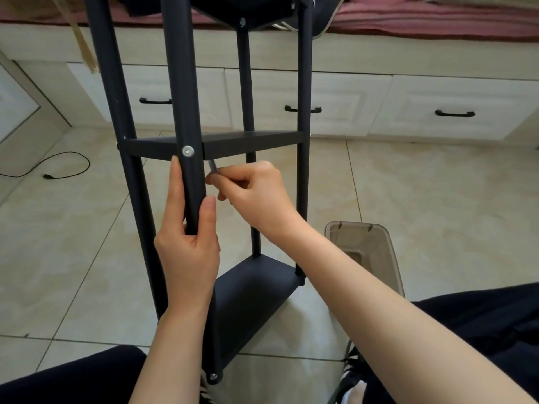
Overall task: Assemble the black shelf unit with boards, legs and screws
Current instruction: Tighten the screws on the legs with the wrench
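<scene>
1. Standing upright on the tiled floor (408,199): black shelf unit (250,141).
2. Wrapping the near leg (186,112), steadying it: left hand (186,246).
3. Pinching a hex key (213,166) beside the screw (188,151), ready for tightening: right hand (256,193).

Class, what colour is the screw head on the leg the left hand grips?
Silver screw head, seen best in the head view.

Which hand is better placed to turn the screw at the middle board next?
Probably the right hand: it pinches the hex key beside the screw. The left hand grips the front leg.
</scene>
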The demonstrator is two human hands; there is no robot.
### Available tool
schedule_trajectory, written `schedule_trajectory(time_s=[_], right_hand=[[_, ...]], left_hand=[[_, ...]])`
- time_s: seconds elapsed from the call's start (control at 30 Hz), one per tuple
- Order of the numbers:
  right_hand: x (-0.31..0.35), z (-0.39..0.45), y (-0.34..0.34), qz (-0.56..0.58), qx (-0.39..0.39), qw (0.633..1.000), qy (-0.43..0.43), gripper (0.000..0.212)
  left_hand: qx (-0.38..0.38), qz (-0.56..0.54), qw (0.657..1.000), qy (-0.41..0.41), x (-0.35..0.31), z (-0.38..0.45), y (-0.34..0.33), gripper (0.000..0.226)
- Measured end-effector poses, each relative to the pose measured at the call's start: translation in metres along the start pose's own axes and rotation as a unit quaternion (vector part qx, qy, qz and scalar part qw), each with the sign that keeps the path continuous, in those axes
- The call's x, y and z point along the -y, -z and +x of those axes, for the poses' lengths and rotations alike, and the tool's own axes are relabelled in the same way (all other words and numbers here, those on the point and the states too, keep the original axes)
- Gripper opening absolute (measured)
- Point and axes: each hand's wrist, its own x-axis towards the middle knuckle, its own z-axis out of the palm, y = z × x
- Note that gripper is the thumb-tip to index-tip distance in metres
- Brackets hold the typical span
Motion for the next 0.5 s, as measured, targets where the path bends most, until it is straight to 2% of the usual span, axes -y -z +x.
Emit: schedule_trajectory(time_s=[0.3, 0.5], right_hand=[[0.006, 0.006, 0.016, -0.084, 0.065, 0.993, 0.043, 0.017], [0.005, 0.007, 0.012, -0.066, 0.062, 0.995, 0.042, 0.017]], left_hand=[[0.006, -0.006, 1.000, 0.018, 0.001, 0.000, 0.001, 0.054], [-0.005, -0.008, 1.000, 0.015, 0.002, 0.000, -0.001, 0.055]])
